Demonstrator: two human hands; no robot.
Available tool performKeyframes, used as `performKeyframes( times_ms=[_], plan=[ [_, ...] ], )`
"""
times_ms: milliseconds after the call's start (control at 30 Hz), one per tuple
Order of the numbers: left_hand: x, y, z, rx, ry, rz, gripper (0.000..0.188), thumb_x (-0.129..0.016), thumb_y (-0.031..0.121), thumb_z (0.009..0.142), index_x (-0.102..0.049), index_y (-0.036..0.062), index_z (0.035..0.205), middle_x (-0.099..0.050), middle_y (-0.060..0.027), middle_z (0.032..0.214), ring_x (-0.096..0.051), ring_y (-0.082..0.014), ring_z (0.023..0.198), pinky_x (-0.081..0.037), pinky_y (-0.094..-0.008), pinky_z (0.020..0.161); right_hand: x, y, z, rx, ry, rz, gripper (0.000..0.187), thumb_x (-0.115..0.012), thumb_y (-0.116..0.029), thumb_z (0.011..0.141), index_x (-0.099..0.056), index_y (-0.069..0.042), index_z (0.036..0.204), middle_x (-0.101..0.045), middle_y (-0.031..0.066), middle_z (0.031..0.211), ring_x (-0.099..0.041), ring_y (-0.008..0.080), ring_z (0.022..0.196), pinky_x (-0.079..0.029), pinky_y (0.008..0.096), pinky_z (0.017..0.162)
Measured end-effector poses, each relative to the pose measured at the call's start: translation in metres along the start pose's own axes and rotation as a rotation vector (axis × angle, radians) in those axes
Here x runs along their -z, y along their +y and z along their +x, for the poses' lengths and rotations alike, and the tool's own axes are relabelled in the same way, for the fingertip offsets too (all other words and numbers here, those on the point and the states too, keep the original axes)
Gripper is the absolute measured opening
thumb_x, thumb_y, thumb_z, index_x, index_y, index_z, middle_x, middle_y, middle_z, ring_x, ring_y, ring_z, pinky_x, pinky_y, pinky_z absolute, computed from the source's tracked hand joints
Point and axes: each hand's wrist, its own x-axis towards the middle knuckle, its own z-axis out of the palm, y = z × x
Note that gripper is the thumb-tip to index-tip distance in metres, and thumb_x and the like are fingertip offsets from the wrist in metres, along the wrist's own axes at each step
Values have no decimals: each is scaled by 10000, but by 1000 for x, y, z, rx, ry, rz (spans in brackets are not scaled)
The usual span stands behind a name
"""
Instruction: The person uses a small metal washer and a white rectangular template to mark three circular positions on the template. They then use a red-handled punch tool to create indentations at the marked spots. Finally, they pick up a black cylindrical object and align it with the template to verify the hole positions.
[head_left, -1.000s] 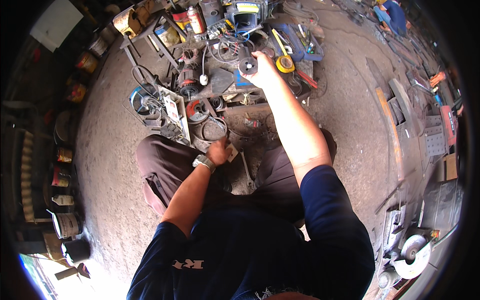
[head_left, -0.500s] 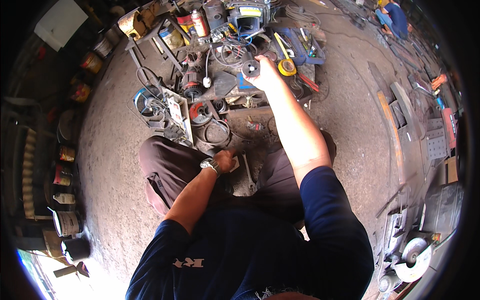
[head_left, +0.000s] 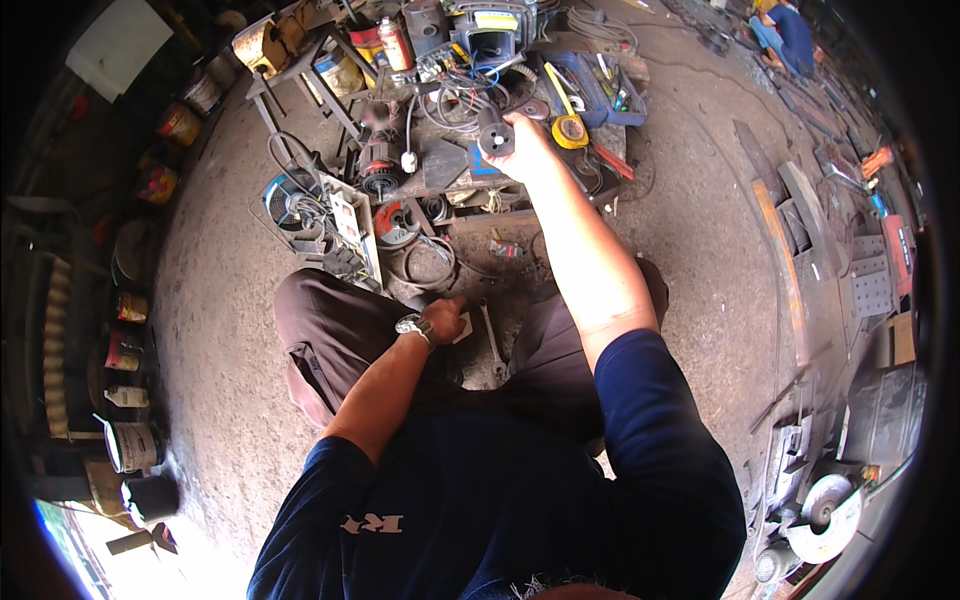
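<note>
My right hand (head_left: 528,152) reaches forward over the low bench, its fingers wrapped around a black cylinder (head_left: 497,141) with holes in its round end face. My left hand (head_left: 443,320), with a watch at the wrist, is closed low between my knees. A small pale flat piece (head_left: 463,326) shows at its fingers; the grip is partly hidden. On the floor beside it lies a wrench (head_left: 492,340). Left of the black cylinder, a reddish-dark power tool body (head_left: 380,165) stands on the bench, near a dark flat plate (head_left: 447,165).
A yellow tape measure (head_left: 570,132) and a blue toolbox (head_left: 610,105) are right of my right hand. Tangled cables (head_left: 460,105) and a spray can (head_left: 394,45) lie beyond. An orange disc (head_left: 398,224) leans nearby. Another person (head_left: 786,40) crouches far right.
The black cylinder has tilted in my right hand, so more of its side shows behind the end face. My left hand stays in nearly the same place.
</note>
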Motion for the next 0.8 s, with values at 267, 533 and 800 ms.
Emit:
performKeyframes(
  times_ms=[267, 533, 800],
  plan=[
    [-4, -3, -1, 0, 9, 7, 370, -661, 198, 846, -659, 35, 1178, -746, -276, 1024, -710, -470, 1009, -562, -564, 895, -11, 5, -16, 56, 50, -15, 262, -511, -298, 1070, -536, -86, 1222, -660, 159, 1156, -670, 328, 1011, -557, 535, 827],
    [-6, -5, 1, -19, 8, 33, 358, -658, 206, 857, -652, 31, 1170, -744, -274, 1029, -708, -471, 1016, -560, -565, 895, -5, 0, 4, -18, -35, 92, 337, -461, -280, 1084, -540, -34, 1300, -666, 214, 1279, -675, 360, 1093, -561, 551, 888],
    [-2, -3, -3, 5, -45, 2, 399, -704, 239, 863, -628, 16, 1185, -731, -281, 1044, -696, -481, 1028, -555, -570, 888, -1, 10, 3, 26, -19, -7, 349, -390, -234, 1120, -514, -2, 1348, -638, 237, 1363, -663, 385, 1194, -562, 576, 961]
  ],
)
